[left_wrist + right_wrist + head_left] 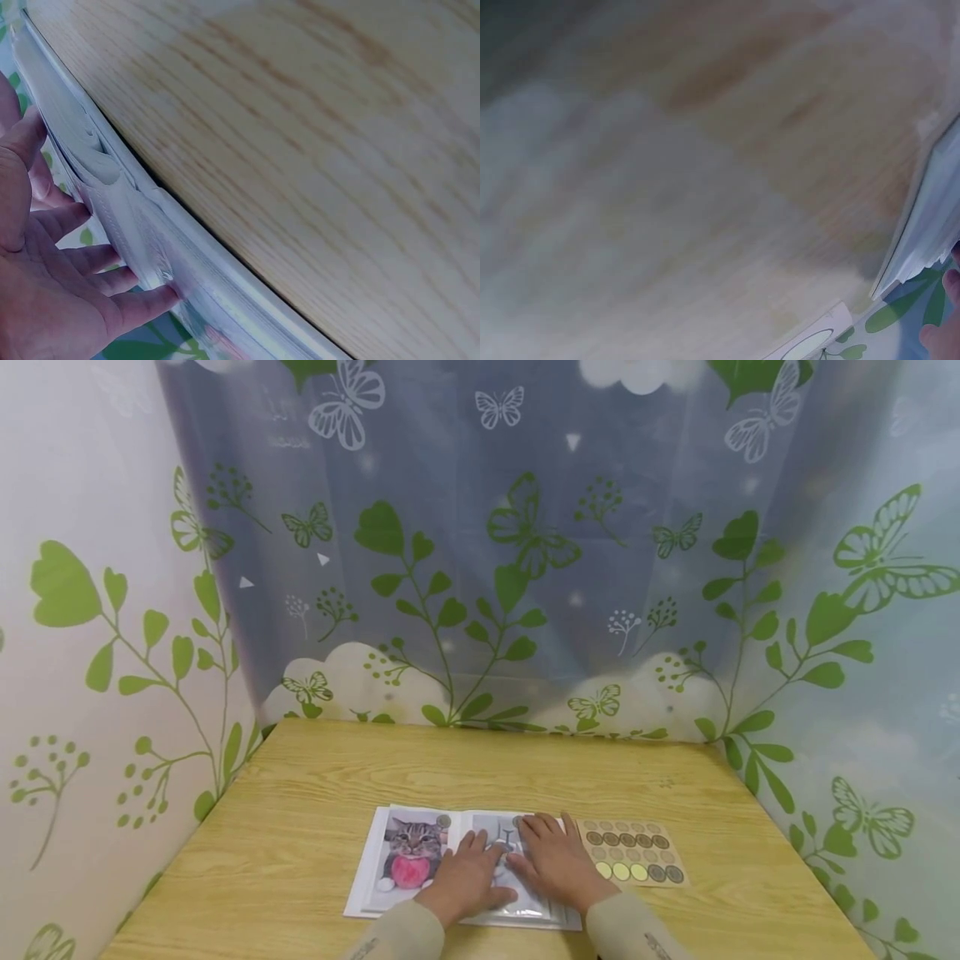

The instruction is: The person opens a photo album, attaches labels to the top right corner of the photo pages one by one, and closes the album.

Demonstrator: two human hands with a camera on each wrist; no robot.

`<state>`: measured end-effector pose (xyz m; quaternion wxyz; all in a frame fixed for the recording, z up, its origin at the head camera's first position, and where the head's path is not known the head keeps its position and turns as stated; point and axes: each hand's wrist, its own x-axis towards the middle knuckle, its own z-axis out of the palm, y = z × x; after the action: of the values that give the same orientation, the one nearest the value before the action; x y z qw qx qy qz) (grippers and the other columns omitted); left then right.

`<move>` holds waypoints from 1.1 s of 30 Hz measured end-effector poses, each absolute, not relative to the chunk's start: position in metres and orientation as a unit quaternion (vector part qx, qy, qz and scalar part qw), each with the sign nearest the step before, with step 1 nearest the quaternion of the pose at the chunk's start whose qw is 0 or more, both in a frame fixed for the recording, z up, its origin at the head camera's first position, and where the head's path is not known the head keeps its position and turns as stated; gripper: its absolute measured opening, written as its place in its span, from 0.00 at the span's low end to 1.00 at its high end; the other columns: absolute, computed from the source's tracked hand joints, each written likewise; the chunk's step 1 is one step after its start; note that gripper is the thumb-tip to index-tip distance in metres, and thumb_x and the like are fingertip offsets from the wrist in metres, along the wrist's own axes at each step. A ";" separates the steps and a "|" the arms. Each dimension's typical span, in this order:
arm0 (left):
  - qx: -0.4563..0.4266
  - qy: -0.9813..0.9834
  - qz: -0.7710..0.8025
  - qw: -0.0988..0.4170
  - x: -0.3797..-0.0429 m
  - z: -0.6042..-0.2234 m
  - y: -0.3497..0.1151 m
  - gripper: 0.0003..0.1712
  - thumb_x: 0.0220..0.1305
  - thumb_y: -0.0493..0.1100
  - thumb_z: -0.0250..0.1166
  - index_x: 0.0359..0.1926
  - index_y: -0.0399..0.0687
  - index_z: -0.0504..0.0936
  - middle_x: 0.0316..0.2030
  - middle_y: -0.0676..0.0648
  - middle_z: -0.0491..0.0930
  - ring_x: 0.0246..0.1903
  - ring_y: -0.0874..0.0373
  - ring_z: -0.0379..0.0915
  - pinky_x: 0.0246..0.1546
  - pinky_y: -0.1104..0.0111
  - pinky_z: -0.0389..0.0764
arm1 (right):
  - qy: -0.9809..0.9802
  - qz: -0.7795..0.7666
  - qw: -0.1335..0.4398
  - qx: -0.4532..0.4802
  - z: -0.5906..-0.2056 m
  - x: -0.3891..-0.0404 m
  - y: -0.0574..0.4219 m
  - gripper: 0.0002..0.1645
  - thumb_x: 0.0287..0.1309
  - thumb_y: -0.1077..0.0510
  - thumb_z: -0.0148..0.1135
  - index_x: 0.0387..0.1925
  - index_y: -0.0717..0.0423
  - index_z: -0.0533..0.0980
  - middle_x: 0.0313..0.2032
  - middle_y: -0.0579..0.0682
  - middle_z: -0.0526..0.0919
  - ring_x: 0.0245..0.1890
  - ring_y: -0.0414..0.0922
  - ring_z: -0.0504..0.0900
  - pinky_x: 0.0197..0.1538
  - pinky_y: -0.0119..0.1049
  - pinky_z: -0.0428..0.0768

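Just left of the tan sheet of round dots [633,855], the open white book with shiny pages [438,847] is best pressed gently by the left hand [467,880] and right hand [557,862], fingers spread.

On the worktop [450,768] before you, the book [408,868] is lying left of the sheet [633,848] (the curtain [457,452] is hanging behind).

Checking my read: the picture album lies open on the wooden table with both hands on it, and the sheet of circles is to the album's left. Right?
Not quite: the sheet of circles lies to the right of the open picture album, as the head view shows. The rest stands.
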<state>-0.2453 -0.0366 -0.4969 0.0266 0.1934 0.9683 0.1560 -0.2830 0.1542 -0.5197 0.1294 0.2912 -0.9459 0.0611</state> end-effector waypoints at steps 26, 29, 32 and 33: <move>0.188 0.971 0.143 0.034 -0.243 -0.494 -0.037 0.45 0.57 0.66 0.67 0.69 0.46 0.71 0.70 0.36 0.63 0.69 0.37 0.57 0.63 0.40 0.65 | -0.955 0.063 0.079 0.279 -0.515 -0.293 0.143 0.39 0.74 0.34 0.36 0.67 0.59 0.71 0.67 0.55 0.71 0.69 0.56 0.64 0.71 0.64 0.51; 0.189 0.972 0.136 0.033 -0.242 -0.493 -0.037 0.45 0.58 0.66 0.67 0.69 0.45 0.71 0.70 0.36 0.63 0.70 0.38 0.57 0.63 0.40 0.65 | -0.957 0.056 0.063 0.277 -0.515 -0.293 0.142 0.44 0.73 0.30 0.31 0.69 0.57 0.69 0.69 0.54 0.68 0.70 0.56 0.63 0.72 0.63 0.50; 0.191 0.973 0.130 0.030 -0.242 -0.493 -0.037 0.45 0.58 0.67 0.67 0.68 0.44 0.72 0.70 0.36 0.63 0.70 0.38 0.57 0.63 0.40 0.66 | -0.959 0.051 0.050 0.273 -0.515 -0.292 0.141 0.46 0.72 0.29 0.27 0.70 0.56 0.67 0.71 0.53 0.66 0.71 0.55 0.61 0.72 0.62 0.48; 0.192 0.973 0.127 0.028 -0.242 -0.493 -0.037 0.45 0.58 0.67 0.67 0.68 0.44 0.72 0.70 0.36 0.63 0.69 0.37 0.57 0.63 0.40 0.66 | -0.960 0.049 0.047 0.271 -0.515 -0.292 0.141 0.46 0.72 0.29 0.27 0.71 0.56 0.66 0.71 0.53 0.66 0.71 0.55 0.61 0.72 0.61 0.48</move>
<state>-0.2423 -0.0369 -0.4927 0.0283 0.1921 0.9727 0.1269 -0.2915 0.1411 -0.5146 0.0471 0.2708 -0.9602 0.0486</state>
